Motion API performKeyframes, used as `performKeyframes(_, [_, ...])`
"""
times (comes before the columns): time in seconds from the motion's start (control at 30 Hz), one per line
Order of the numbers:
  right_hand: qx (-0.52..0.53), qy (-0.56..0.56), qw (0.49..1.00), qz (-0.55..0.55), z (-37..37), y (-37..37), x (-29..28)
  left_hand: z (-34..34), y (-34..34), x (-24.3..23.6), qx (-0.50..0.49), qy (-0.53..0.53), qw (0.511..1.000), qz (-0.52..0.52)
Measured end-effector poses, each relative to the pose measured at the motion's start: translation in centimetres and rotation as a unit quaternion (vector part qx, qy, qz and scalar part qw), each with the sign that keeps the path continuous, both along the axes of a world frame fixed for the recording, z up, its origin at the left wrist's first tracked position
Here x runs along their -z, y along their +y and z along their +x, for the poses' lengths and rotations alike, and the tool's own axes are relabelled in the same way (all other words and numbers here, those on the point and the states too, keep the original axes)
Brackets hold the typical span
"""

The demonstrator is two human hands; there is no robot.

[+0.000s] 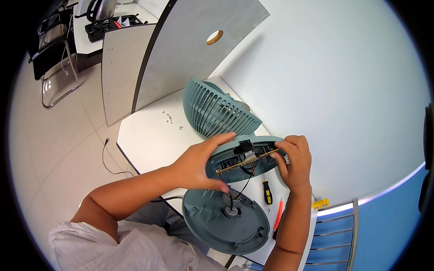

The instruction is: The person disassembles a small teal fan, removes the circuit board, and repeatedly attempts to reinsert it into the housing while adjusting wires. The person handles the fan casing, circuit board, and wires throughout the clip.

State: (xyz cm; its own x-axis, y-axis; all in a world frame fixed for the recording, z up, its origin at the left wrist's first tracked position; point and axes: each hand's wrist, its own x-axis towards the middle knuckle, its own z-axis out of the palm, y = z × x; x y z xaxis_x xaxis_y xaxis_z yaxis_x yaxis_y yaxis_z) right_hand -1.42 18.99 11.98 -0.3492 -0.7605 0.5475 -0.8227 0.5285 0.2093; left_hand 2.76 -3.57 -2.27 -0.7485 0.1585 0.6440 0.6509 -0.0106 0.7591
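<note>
Both hands gripped a teal fan base shell [244, 159] above the white table [149, 135]: left hand [199, 165] clasping its left end, right hand [294, 160] pinching the right end by the circuit board [246, 161]. Below lay the bottom cover [226, 221]; the fan grille [217, 110] stood behind, two screwdrivers [268, 192] alongside. Grey panels [181, 49] leaned against the wall.

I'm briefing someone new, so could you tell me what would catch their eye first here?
Both hands, left hand and right hand, hold an opened teal fan base half with its circuit board exposed, mid-frame. The other base half lies below on the white table, the fan grille behind.
</note>
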Motion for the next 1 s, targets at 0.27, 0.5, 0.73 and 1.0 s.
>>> performKeyframes(0.27, [-0.003, 0.024, 1.000, 0.015, 0.1, -0.4, 0.8, 0.2, 1.5, -0.8, -0.102, 0.004, 0.993, -0.051])
performKeyframes(0.5, [0.015, 0.030, 0.998, 0.049, 0.5, -0.6, 0.2, 0.0, 1.7, -0.7, -0.105, 0.007, 0.994, -0.036])
performKeyframes(0.73, [0.037, 0.083, 0.993, -0.071, 0.0, 1.9, 3.3, 0.2, 0.9, -2.0, -0.064, -0.062, 0.996, -0.024])
performKeyframes(1.0, [-0.015, 0.181, 0.981, -0.061, -3.2, 3.5, 5.8, -0.4, 1.7, -2.5, -0.098, -0.005, 0.994, -0.044])
